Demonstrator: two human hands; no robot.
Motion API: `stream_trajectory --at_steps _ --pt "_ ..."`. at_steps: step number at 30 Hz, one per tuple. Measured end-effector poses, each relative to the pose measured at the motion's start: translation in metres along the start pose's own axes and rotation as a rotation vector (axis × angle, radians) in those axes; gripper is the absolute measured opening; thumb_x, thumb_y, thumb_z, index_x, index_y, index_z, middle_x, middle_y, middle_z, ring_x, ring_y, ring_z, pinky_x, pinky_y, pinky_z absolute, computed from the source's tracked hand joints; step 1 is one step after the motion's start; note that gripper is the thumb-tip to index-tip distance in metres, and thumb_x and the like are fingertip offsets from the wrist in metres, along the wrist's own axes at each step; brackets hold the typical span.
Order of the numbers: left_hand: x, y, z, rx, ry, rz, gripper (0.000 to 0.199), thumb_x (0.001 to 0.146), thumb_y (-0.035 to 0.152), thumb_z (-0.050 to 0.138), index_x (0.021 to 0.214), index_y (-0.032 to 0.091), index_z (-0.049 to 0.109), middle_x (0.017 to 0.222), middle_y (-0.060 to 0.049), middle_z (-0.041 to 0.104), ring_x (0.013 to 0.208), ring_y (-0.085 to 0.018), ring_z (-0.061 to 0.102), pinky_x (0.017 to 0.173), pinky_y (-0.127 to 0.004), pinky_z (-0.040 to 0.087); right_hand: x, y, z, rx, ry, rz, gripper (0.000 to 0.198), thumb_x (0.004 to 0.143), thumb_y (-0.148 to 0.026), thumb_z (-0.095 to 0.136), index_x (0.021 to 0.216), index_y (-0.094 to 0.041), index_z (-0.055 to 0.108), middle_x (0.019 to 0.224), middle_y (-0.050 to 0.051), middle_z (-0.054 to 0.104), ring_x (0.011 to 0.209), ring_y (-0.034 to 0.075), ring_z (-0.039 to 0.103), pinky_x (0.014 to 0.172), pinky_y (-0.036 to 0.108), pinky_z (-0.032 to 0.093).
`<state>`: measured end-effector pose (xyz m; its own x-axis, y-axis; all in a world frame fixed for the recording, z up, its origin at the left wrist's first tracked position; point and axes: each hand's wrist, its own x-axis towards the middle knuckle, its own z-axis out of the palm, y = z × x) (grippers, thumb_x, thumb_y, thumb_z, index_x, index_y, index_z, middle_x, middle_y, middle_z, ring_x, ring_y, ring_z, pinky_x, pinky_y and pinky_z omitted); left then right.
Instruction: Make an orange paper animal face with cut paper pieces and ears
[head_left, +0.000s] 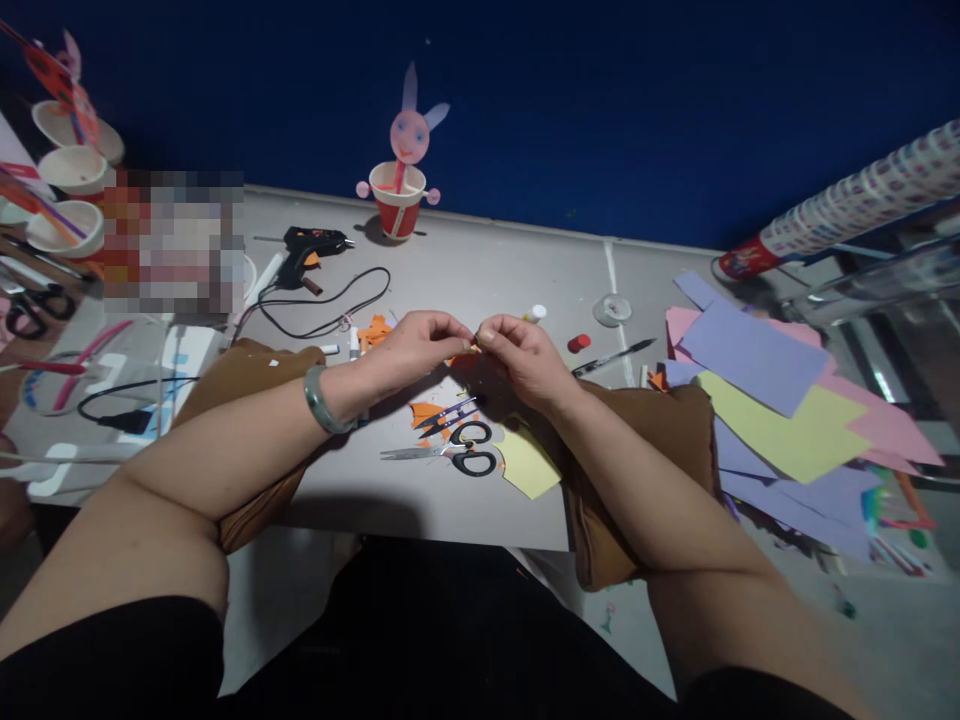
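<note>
My left hand (424, 345) and my right hand (521, 355) meet above the middle of the table, thumbs and forefingers pinched together. Something very small is between the fingertips, too small to make out. A bracelet (324, 402) circles my left wrist. Just below the hands lie black-handled scissors (457, 452), dark thread snips (448, 415) and orange paper scraps (426, 412). A yellow paper piece (531, 465) sits to the right of the scissors. Behind my left hand is more cut orange paper (375, 330).
A black glue gun (307, 255) with its cord lies at back left. A red paper cup with a rabbit figure (397, 205) stands by the blue wall. Brown cushions (652, 440) lie under both forearms. Coloured paper sheets (757, 355), a tape roll (612, 309) and stacked cups (840, 215) are on the right.
</note>
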<state>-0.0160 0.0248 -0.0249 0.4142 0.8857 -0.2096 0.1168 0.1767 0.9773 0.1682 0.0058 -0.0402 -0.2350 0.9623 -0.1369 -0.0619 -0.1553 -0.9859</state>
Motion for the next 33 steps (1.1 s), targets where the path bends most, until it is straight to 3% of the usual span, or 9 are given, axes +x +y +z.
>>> stream_trajectory --at_steps 13,24,33 --pt "-0.0039 0.0 0.0022 -0.012 0.012 0.015 0.014 0.076 0.03 0.073 0.078 0.016 0.074 0.076 -0.003 0.07 0.072 -0.013 0.059 0.068 -0.028 0.045 -0.006 0.0002 0.0083 -0.263 0.122 -0.192 0.044 0.083 -0.065 0.069 0.083 -0.023 0.056 0.075 0.0 0.057 0.068 0.014 0.05 0.062 0.029 0.041" --pt "-0.0019 0.0056 0.007 -0.144 0.004 -0.017 0.016 0.077 0.026 0.066 0.065 0.018 0.069 0.067 -0.002 0.067 0.067 -0.013 0.058 0.069 -0.028 0.046 -0.0067 0.0018 0.0109 -0.154 0.095 -0.135 0.046 0.08 -0.066 0.071 0.09 -0.026 0.051 0.08 0.001 0.063 0.072 0.017 0.06 0.063 0.032 0.047" --pt "-0.001 0.0054 0.0074 -0.178 0.009 -0.031 0.015 0.076 0.028 0.068 0.066 0.017 0.069 0.069 -0.003 0.067 0.066 -0.013 0.057 0.067 -0.029 0.045 -0.0073 0.0026 0.0099 -0.184 0.107 -0.154 0.047 0.081 -0.069 0.069 0.089 -0.026 0.051 0.076 0.0 0.058 0.064 0.014 0.051 0.053 0.028 0.038"
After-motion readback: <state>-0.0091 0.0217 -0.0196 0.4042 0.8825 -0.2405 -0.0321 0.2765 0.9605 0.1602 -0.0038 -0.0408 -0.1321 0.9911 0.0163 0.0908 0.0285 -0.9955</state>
